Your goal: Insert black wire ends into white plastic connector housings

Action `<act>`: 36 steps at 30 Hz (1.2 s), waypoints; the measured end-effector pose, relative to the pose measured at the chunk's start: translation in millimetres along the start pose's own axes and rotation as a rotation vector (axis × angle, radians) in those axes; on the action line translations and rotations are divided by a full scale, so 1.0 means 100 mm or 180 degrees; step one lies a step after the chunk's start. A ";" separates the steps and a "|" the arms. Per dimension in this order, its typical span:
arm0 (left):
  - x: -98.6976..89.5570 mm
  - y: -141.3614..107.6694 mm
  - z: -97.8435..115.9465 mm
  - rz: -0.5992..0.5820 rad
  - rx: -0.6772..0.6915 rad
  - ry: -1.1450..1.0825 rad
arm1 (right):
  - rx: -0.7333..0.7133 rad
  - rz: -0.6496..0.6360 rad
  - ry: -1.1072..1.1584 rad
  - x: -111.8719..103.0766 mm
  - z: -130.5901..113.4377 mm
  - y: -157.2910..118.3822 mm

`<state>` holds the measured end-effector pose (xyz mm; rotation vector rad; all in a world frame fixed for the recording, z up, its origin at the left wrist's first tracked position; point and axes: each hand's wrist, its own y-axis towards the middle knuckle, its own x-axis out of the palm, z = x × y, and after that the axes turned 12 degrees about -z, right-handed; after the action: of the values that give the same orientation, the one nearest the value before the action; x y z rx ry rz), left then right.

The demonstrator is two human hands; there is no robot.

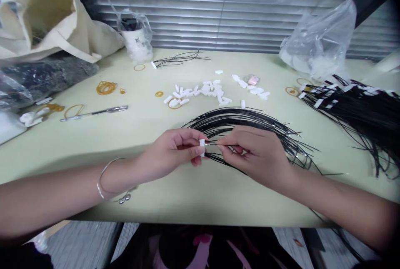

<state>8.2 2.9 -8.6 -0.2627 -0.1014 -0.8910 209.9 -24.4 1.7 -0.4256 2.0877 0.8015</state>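
Observation:
Between the thumb and fingers of my left hand [175, 150] is a small white connector housing [202, 147], held upright. Several black wires run out of its right side. My right hand [256, 152] pinches one thin black wire [212, 141] close to the housing, its end at or just inside the housing's face; how deep it sits I cannot tell. Behind both hands a curved bundle of loose black wires [237, 115] lies on the table, with small metal ends at the right. Beyond it is a scattered pile of white connector housings [206, 90].
Rubber bands [106, 88] and a pen [96, 113] lie to the left, near a canvas bag [84, 31]. A bagged cup [137, 42] stands at the back. On the right are a heap of wired connectors [359, 110] and a clear plastic bag [321, 40].

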 end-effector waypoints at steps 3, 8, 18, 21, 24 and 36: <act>0.00 0.01 0.00 0.0008 0.0014 0.0026 | 0.0012 -0.0011 -0.0038 0.03 0.01 0.01; 0.00 0.01 0.01 0.0018 0.0014 0.0078 | 0.0122 0.0021 -0.0040 0.05 0.01 0.02; 0.02 0.01 0.01 0.0091 -0.0058 0.0223 | -0.0040 0.0040 -0.0216 0.07 0.03 0.00; 0.02 0.01 0.01 0.0105 -0.0080 0.0184 | -0.0156 0.0042 -0.0348 0.07 0.06 0.00; 0.02 0.00 0.01 0.0073 -0.0078 0.0168 | -0.0255 0.0057 -0.0469 0.08 0.08 -0.02; 0.05 0.02 0.00 0.0186 -0.0153 0.0313 | -0.0518 0.0014 -0.0847 0.22 0.09 -0.01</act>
<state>12.7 0.3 -8.1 -0.2648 0.0189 -0.8474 202.1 -19.2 -20.6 -0.3792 1.7852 0.9792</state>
